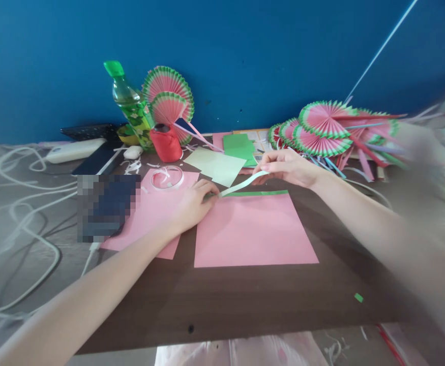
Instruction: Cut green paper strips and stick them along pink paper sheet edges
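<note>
A pink sheet (255,231) lies on the dark brown table, with a green strip (266,193) along its far edge. Above that edge a pale narrow strip (243,187) slants up to the right. My right hand (281,166) pinches its upper right end, raised off the sheet. At its lower left end, my left hand (198,202) presses the strip near the sheet's far left corner, fingers closed on it. More pink paper (153,203) lies under and left of my left forearm.
Behind the hands lie pale green paper (218,165) and green paper (239,147). A green bottle (130,104), a red roll (166,144) and a tape ring (167,178) are at left, near cables. Folded paper fans (325,127) pile up at right.
</note>
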Demonstrator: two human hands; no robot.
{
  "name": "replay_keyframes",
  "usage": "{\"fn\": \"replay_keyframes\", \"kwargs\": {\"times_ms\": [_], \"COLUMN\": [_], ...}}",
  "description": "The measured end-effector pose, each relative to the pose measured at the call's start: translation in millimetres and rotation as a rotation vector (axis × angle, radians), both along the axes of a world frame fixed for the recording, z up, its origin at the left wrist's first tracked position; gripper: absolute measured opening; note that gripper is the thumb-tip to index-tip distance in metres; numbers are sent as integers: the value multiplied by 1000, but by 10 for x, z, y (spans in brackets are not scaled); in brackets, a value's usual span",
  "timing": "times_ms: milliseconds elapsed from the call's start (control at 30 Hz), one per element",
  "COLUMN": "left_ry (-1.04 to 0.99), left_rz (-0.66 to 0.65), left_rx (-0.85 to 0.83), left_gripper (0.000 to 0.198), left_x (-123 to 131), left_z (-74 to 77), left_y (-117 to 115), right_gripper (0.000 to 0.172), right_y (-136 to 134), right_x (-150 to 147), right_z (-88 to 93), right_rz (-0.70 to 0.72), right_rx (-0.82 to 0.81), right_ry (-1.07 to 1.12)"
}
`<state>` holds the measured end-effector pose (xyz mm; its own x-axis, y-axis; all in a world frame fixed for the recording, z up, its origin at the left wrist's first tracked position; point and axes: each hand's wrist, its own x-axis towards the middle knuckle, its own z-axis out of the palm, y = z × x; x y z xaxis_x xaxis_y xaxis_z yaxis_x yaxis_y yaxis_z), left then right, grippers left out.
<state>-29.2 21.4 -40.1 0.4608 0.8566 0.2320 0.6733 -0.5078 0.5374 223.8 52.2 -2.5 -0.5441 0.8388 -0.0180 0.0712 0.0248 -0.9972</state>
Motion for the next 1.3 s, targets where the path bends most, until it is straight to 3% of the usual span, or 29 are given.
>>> {"fn": "replay_keyframes", "kwargs": {"times_ms": [133,333,867,1300], "left_ry": [-37,-60,-23,43], "left_rz": [5,18,31,4], "left_rx": [-24,-33,15,76], "left_gripper": [12,8,10,10], "left_x": [16,18,18,18], "left_z": [0,-53,-81,-80], "left_y": [27,71,77,44], "right_gripper": [27,33,35,25], "right_y": [21,23,30,41], "right_x": [88,152,138,88], "right_z": [49,106,97,-4], "right_rz": [128,180,197,118], "right_rx": [-75,-105,-224,-138], "right_ry": [-266,-554,-625,-748]}}
